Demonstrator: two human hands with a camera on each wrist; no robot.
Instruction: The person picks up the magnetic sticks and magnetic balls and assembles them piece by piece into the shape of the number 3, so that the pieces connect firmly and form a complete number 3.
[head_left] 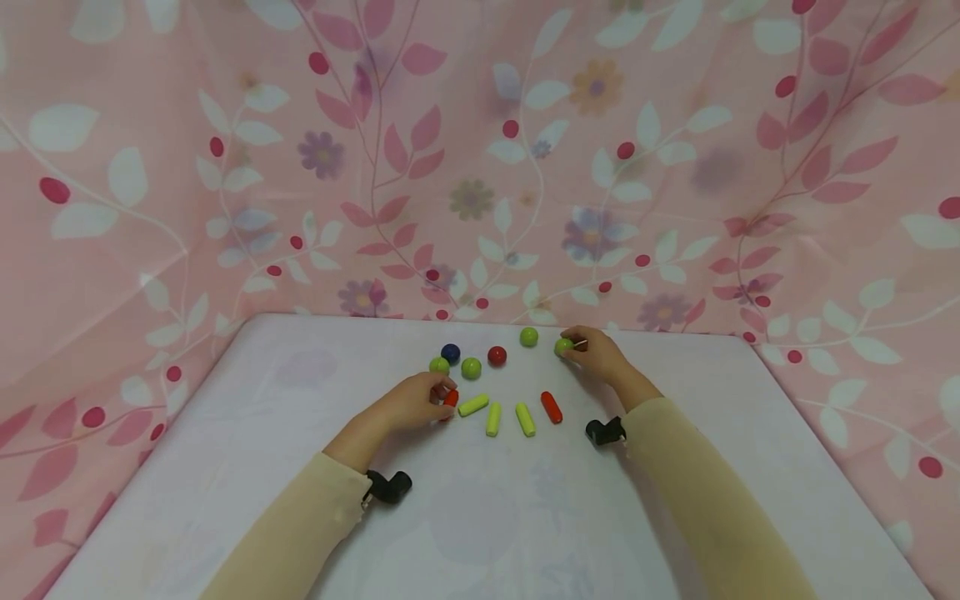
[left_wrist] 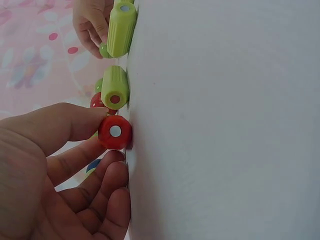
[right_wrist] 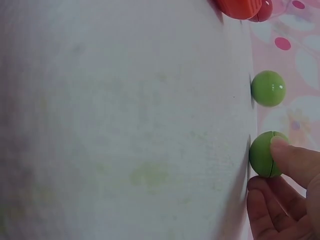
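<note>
My left hand (head_left: 411,402) pinches a red rod (head_left: 451,399) between thumb and fingers at the left end of an arc of rods. The left wrist view shows its round end (left_wrist: 115,131) with a pale disc at the centre, the rod lying on the table. At the back right, my right hand (head_left: 596,354) holds a green ball (right_wrist: 262,154) with a seam, thumb on its side, low at the tabletop. Beside the left hand lies a yellow-green rod (head_left: 473,406). Left of the right hand sits another green ball (head_left: 528,337).
Two more yellow-green rods (head_left: 493,419) and a second red rod (head_left: 551,407) continue the arc. Behind them stand a dark blue ball (head_left: 451,353), a red ball (head_left: 497,357) and two green balls (head_left: 471,368). A floral curtain (head_left: 480,167) borders the white table (head_left: 487,517).
</note>
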